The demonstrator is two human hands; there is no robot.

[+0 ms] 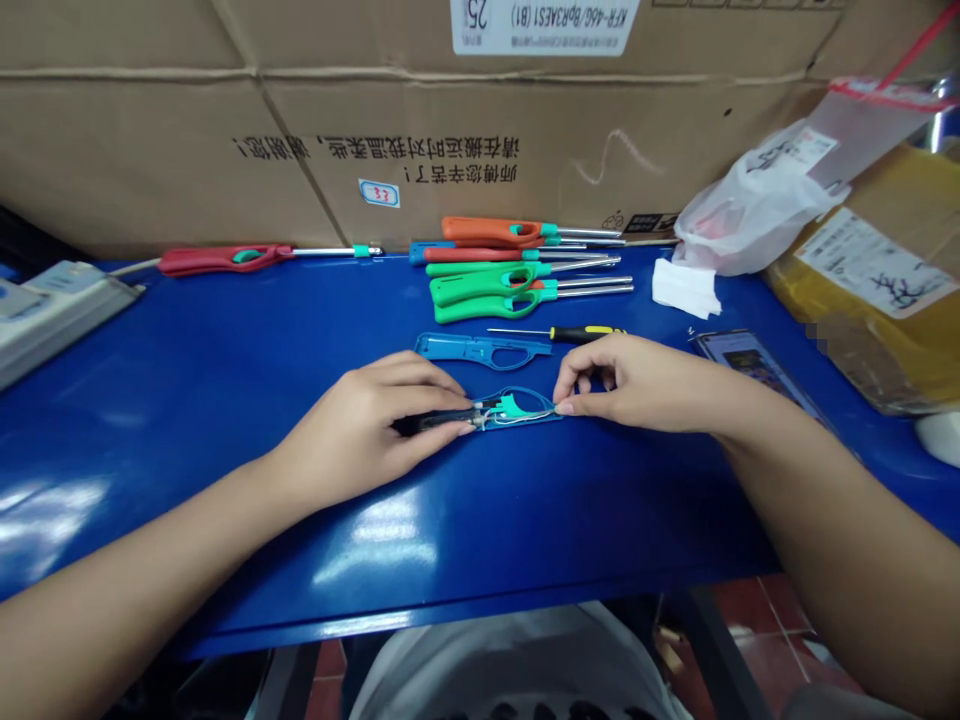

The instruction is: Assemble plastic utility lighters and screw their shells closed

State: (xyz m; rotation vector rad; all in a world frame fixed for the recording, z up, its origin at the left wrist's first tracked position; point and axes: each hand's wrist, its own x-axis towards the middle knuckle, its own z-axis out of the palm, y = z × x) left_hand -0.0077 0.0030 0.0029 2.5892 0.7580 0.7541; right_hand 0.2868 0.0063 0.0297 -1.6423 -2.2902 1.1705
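A blue half shell of a long-nosed lighter [517, 424] lies opened up on the table with its inner parts showing. Inside it are a green trigger [511, 406], thin wires and a dark body. My left hand [367, 415] closes around the handle end and covers much of it. At the front end, my right hand [622, 385] pinches thumb and finger at the tip of the wires; the exact grip is small. Just behind lies the other blue half shell [465, 348], and a screwdriver [577, 332] with a black and yellow handle.
Several assembled lighters [487, 290] are stacked at the back against a cardboard box [150, 150]. A red lighter [225, 260] and a power strip [60, 310] are on the left. On the right sit a phone [757, 365], white paper [684, 288] and a plastic bag [750, 215].
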